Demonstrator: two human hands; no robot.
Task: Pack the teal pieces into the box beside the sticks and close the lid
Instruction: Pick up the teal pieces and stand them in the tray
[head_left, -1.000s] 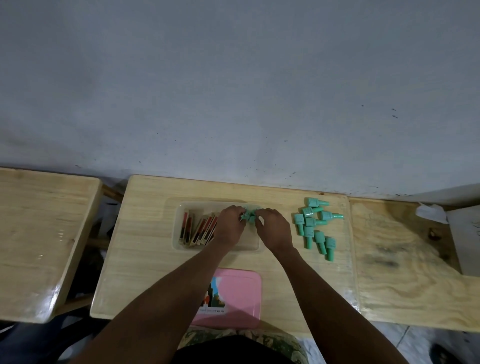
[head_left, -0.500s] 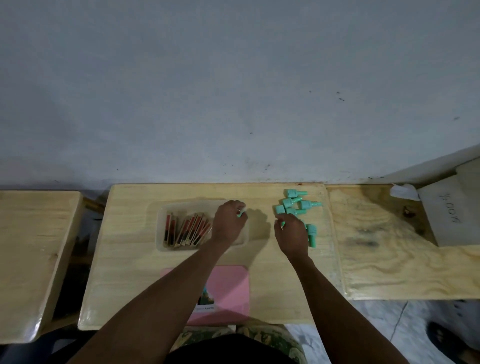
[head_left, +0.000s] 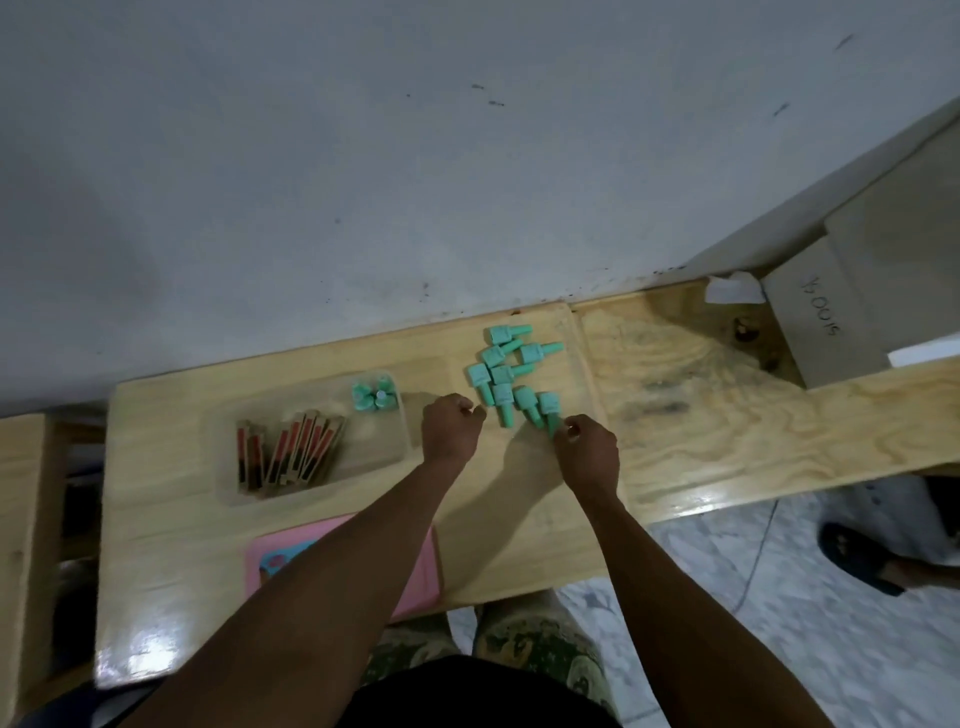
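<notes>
A clear plastic box sits on the small wooden table. Red-and-tan sticks fill its left half, and a few teal pieces stand in its far right corner. Several more teal pieces lie in a loose pile on the table to the right of the box. My left hand hovers between box and pile with curled fingers and nothing visible in it. My right hand pinches the stem of the nearest teal piece. The pink lid lies at the table's near edge, partly under my left forearm.
A plywood bench adjoins the table on the right, bearing a cardboard box and a white scrap. Another wooden table stands at the left. A foot in a dark sandal rests on the tiled floor.
My left hand left the box and moved right toward the pile, leaving teal pieces in the box's corner. My right hand shifted to the pile's nearest piece. The view swung right.
</notes>
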